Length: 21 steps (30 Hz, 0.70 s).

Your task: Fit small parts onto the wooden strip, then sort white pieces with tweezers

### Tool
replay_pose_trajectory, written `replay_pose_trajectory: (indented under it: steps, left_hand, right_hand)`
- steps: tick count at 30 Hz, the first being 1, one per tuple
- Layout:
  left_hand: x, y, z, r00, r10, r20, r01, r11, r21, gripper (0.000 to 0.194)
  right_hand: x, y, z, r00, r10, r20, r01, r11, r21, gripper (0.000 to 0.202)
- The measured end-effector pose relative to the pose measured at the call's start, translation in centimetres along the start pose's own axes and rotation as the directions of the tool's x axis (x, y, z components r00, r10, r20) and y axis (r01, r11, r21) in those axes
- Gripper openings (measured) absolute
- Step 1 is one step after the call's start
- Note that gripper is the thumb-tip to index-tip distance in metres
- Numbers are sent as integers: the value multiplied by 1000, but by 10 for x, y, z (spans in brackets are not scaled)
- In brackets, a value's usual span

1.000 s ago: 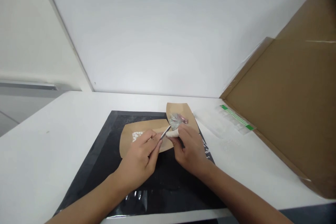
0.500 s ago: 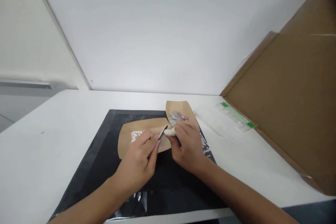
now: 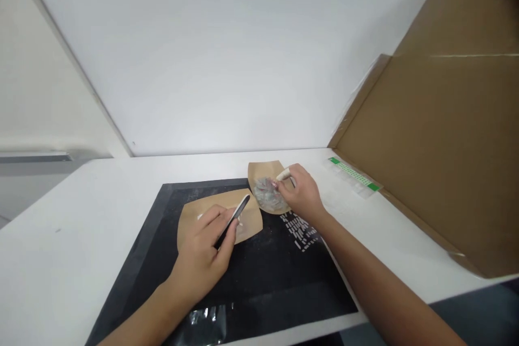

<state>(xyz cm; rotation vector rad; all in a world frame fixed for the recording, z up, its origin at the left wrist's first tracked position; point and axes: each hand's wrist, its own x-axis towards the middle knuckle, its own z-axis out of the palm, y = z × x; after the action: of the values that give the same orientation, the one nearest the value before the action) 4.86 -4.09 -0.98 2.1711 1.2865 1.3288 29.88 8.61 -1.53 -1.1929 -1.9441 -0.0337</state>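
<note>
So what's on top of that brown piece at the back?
A crumpled, shiny greyish heap with a pinkish bit lies on the brown piece. The right hand hides part of its right side.

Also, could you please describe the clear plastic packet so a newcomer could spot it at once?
On the white table, look right of the flat black mat, towards the tall brown cardboard panel. Beside the panel's foot lies a flat, clear plastic packet. Its strip with bright green ends sets it apart from both neighbours.

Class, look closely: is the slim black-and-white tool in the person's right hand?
No, the left hand holds the tool, while the right hand is at the crumpled wrap.
</note>
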Motion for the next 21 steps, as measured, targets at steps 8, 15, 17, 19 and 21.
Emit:
replay_pose_trajectory:
  steps: [8, 15, 17, 19, 21]
  left_hand:
    - [1, -2, 0, 1000, -17, -18, 18, 999, 39, 18]
    - [0, -7, -1, 1000, -30, -4, 30, 999, 39, 19]
    - [0, -7, -2, 1000, -24, -7, 25, 999, 42, 19]
    - [0, -6, -3, 1000, -16, 0, 16, 999, 46, 19]
    - [1, -5, -4, 1000, -15, 6, 15, 999, 52, 19]
  right_hand:
    - [1, 11, -1, 996, 49, 78, -52, 998, 34, 27]
    - [2, 12, -1, 955, 267, 127, -281, 954, 102, 31]
    - [2, 12, -1, 932, 338, 132, -359, 910, 208, 32]
    - [1, 13, -1, 920, 372, 120, -391, 874, 287, 31]
    - [1, 13, 0, 923, 364, 123, -384, 862, 331, 28]
